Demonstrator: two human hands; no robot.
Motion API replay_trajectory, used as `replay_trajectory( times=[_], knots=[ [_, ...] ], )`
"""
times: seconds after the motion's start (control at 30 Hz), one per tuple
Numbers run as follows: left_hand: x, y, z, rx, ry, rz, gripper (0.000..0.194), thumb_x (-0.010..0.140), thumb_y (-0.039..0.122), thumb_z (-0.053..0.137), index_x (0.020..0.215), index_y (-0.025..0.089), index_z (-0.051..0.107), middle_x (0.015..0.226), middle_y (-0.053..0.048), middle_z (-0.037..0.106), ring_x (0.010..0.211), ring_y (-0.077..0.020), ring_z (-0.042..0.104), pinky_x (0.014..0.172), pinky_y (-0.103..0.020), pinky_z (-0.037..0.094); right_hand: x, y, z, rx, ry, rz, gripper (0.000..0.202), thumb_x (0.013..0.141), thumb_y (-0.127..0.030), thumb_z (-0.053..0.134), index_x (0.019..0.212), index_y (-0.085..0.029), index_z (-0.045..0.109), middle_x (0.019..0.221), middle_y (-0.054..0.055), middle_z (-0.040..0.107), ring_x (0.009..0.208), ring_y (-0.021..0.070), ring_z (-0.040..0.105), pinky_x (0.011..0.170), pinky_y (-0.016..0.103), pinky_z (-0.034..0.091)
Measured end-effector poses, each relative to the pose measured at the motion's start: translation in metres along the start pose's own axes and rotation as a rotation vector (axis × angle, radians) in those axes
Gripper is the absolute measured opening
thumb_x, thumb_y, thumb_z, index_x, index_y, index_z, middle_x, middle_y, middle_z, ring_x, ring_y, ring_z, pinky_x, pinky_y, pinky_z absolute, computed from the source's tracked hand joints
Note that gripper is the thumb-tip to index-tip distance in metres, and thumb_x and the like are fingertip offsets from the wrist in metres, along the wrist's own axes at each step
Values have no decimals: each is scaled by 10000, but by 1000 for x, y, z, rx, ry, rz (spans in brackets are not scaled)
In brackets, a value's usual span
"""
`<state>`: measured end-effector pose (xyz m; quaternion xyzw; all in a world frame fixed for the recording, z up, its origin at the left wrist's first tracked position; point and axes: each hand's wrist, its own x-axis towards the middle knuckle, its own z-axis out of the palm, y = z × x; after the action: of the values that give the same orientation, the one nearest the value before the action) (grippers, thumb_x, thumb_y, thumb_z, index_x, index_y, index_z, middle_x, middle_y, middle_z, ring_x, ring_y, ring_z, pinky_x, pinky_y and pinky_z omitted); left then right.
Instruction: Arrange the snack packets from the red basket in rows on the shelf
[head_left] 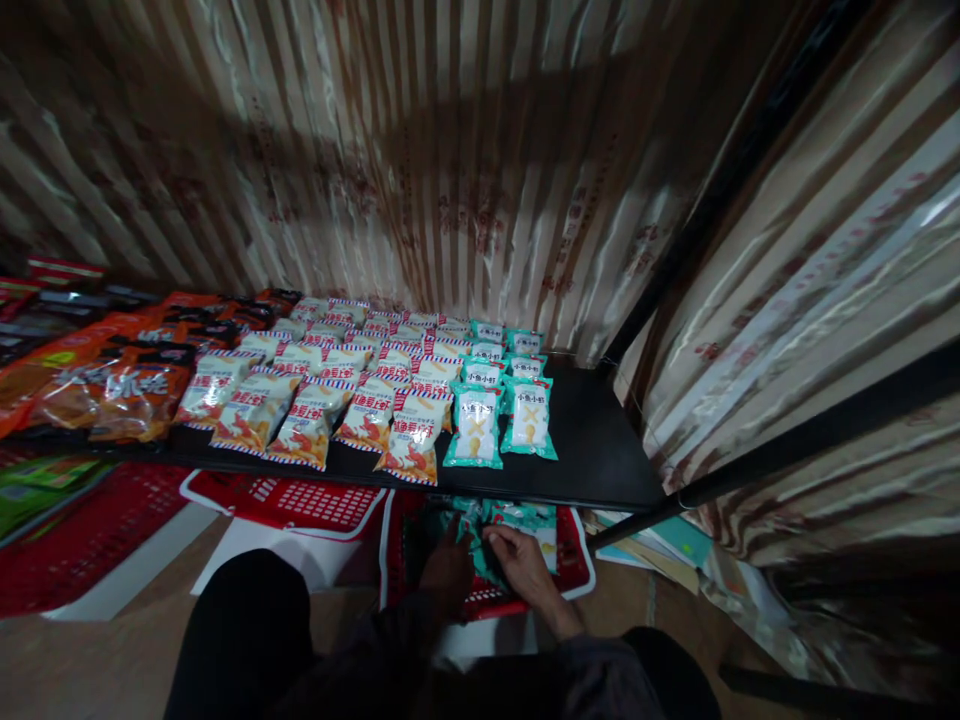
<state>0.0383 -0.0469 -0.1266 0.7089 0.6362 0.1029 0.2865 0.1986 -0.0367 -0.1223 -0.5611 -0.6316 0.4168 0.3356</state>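
Both my hands reach into a red plastic basket (583, 560) below the shelf edge, among teal snack bags (536, 525). My right hand (525, 570) has its fingers closed, thumb against forefinger, at the edge of a crumpled teal snack bag (480, 550). In shadow, my left hand (448, 572) touches the left side of the same heap; its fingers are too dark to make out fully. On the shelf above stand two columns of teal and white snack bags (475, 428), next to rows of white and orange snack bags (307, 420).
The black shelf (604, 430) carries orange bags (139, 390) at the left. A second red basket (300, 505) and a larger one (97, 535) with green packets sit below. Black metal bars (795, 430) cross at the right; striped curtain (450, 150) hangs behind. Flat cardboard (667, 560) lies right.
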Motion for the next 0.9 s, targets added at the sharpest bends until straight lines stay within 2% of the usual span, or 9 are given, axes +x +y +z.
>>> replay_trajectory(
  times=[0.1, 0.27, 0.4, 0.5, 0.63, 0.8, 0.9],
  knots=[
    [5, 6, 0, 16, -43, -4, 476, 835, 117, 400, 1262, 174, 603, 1452, -116, 494, 1275, -265, 536, 1023, -403, 474, -2, 2, -4, -3, -13, 21, 434, 899, -512, 456, 937, -202, 757, 827, 65, 752, 831, 223, 689, 761, 315, 534],
    [9, 12, 5, 46, -120, -74, 528, 861, 75, 367, 1345, 197, 540, 1496, -136, 436, 1175, -229, 614, 905, -327, 535, -2, -14, -5, -10, -53, 8, 444, 928, -484, 419, 971, -192, 751, 851, 75, 751, 830, 219, 691, 790, 320, 524],
    [14, 8, 9, 9, -176, -85, 478, 903, 96, 326, 1303, 171, 576, 1445, -152, 496, 1153, -219, 629, 920, -314, 520, 0, -26, -2, -44, -116, 3, 374, 925, -389, 438, 1020, -201, 747, 923, 92, 756, 862, 234, 704, 782, 327, 523],
    [19, 5, 8, -34, -233, -74, 503, 905, 103, 319, 1355, 170, 533, 1342, -148, 595, 1153, -226, 631, 951, -337, 510, 3, -22, 0, -82, -155, 10, 347, 920, -344, 441, 1033, -216, 744, 971, 98, 755, 911, 246, 706, 814, 341, 516],
    [21, 8, 4, -38, -198, -67, 526, 876, 89, 335, 1345, 201, 547, 1335, -104, 609, 1259, -226, 554, 1019, -360, 475, 8, -6, -3, -54, -134, 10, 366, 927, -405, 439, 1011, -223, 745, 965, 97, 756, 913, 252, 703, 815, 347, 517],
    [19, 14, 3, -33, -179, -50, 536, 845, 80, 368, 1335, 186, 556, 1382, -98, 573, 1323, -223, 492, 1078, -345, 427, 6, 10, -16, -2, -70, 71, 524, 917, -571, 378, 928, -201, 748, 801, 71, 746, 710, 223, 686, 659, 314, 529],
    [17, 15, 5, -24, -169, -45, 519, 846, 100, 392, 1331, 185, 558, 1435, -98, 522, 1313, -223, 505, 1084, -349, 426, 0, 8, -21, -1, -14, 52, 505, 912, -581, 403, 944, -213, 747, 872, 71, 757, 815, 231, 696, 752, 325, 537]
  ],
)
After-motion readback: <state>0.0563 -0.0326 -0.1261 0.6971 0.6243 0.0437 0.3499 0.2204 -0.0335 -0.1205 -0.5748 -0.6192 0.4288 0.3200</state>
